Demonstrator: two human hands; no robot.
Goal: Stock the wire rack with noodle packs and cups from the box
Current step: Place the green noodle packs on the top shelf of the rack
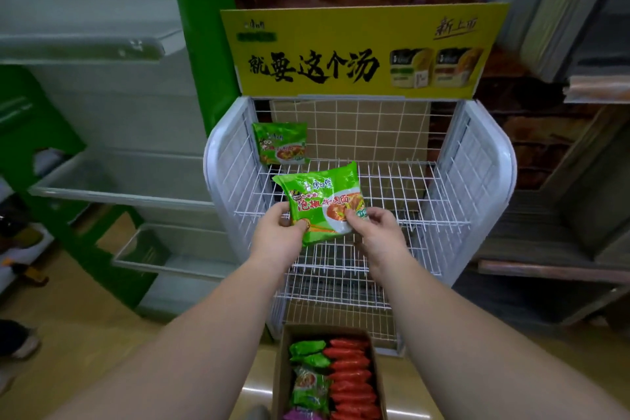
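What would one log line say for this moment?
both hands: left hand, right hand hold green noodle pack | over wire rack top shelf | box below

Yellow header sign [364, 51] above and beyond the grip: big black "就要这个汤"; "新上市" at its top right; small logo top left too blurred to read; held green noodle pack [324, 203], between both hands: red "泡椒牛肉面", white brand text above unclear; shelved green pack [281, 143] beyond-left: print illegible.

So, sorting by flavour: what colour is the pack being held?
Bright green noodle pack, with red lettering, clear in the head view.
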